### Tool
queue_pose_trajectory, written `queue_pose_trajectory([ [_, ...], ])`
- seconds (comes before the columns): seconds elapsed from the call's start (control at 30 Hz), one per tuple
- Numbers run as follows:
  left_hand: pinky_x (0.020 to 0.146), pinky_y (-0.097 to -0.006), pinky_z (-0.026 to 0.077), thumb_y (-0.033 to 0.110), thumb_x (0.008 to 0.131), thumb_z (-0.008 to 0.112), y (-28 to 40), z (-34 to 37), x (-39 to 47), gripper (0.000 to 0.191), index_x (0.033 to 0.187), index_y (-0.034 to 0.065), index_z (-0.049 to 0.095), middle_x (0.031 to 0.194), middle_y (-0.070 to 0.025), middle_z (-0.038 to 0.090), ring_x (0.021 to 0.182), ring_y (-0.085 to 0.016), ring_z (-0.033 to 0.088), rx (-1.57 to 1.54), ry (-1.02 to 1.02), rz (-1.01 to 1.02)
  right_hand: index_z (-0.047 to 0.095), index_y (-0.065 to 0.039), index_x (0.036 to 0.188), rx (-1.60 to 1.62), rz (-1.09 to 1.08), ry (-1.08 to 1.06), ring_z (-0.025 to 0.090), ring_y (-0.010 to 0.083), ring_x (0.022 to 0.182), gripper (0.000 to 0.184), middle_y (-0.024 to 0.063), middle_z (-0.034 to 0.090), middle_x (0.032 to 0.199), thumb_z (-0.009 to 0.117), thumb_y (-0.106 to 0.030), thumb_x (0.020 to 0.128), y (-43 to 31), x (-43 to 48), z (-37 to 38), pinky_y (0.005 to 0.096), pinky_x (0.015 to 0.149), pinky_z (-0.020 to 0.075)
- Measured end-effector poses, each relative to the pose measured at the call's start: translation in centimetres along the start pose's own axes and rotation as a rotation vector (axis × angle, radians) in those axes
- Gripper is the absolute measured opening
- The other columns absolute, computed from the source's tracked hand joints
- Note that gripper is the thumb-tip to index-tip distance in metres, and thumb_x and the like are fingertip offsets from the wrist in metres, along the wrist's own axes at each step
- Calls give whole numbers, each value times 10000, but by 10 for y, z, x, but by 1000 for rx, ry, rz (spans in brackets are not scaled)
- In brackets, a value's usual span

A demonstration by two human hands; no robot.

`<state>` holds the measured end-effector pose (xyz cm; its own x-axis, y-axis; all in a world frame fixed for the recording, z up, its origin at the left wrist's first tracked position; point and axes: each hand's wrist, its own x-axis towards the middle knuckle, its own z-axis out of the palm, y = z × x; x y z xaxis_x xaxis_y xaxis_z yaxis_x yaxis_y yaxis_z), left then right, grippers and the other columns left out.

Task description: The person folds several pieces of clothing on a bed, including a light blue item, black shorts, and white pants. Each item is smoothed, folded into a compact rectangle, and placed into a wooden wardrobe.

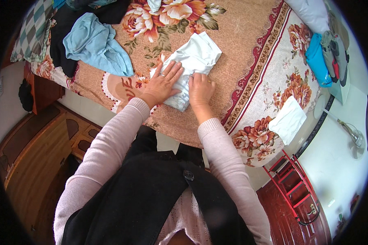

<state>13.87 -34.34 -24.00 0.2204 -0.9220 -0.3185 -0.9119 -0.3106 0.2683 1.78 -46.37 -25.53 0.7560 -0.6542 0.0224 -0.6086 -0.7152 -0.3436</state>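
Observation:
A white garment [199, 52] with a pale blue-grey patterned part lies partly folded on the floral bedspread [233, 46]. My left hand [164, 81] rests flat on its left side, fingers spread, with a ring on one finger. Close by on the right, my right hand [201, 90] has its fingers curled down at the garment's edge; whether cloth is pinched in them is hidden. A crumpled light blue knit garment [95, 46] lies to the left of my hands, partly over black cloth [59, 46].
A folded white cloth [289, 121] lies at the bed's right edge. Beyond it are rolled or folded clothes, one bright blue [317, 61]. A red folding step ladder [294, 186] and a fan [354, 137] stand right of the bed. Wooden furniture [40, 153] is at lower left.

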Motion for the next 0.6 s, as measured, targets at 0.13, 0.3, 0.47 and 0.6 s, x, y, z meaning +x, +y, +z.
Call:
queue_pose_trajectory([
  [0.13, 1168, -472, 90, 533, 820, 592, 1, -2, 0, 873, 1493, 127, 210, 1560, -42, 198, 1452, -223, 131, 1, -12, -4, 590, -114, 802, 30, 24, -12, 588, 260, 727, 112, 59, 609, 808, 654, -206, 808, -1, 3, 3, 412, 721, 392],
  [0.3, 1168, -471, 93, 512, 826, 600, 3, -6, -2, 857, 1491, 133, 214, 1557, -43, 202, 1449, -223, 138, 20, -15, -15, 596, -72, 803, 223, 105, -27, 588, 302, 733, 82, 104, 609, 775, 624, -148, 808, 12, -3, -8, 433, 727, 424],
  [0.47, 1161, -473, 135, 442, 836, 625, 4, -12, -12, 801, 1474, 127, 256, 1545, -75, 226, 1439, -242, 172, 3, 19, -17, 556, -33, 835, 743, 428, -220, 532, 181, 672, 146, 78, 557, 722, 564, -157, 912, 39, -34, -26, 325, 639, 432],
  [0.6, 1150, -477, 179, 338, 845, 646, 7, -10, -30, 722, 1445, 112, 313, 1525, -102, 257, 1422, -280, 209, -84, 89, -74, 573, -45, 894, 1334, 628, -442, 502, 99, 718, 150, 10, 547, 763, 513, -160, 970, 24, -44, -71, 248, 684, 417],
])
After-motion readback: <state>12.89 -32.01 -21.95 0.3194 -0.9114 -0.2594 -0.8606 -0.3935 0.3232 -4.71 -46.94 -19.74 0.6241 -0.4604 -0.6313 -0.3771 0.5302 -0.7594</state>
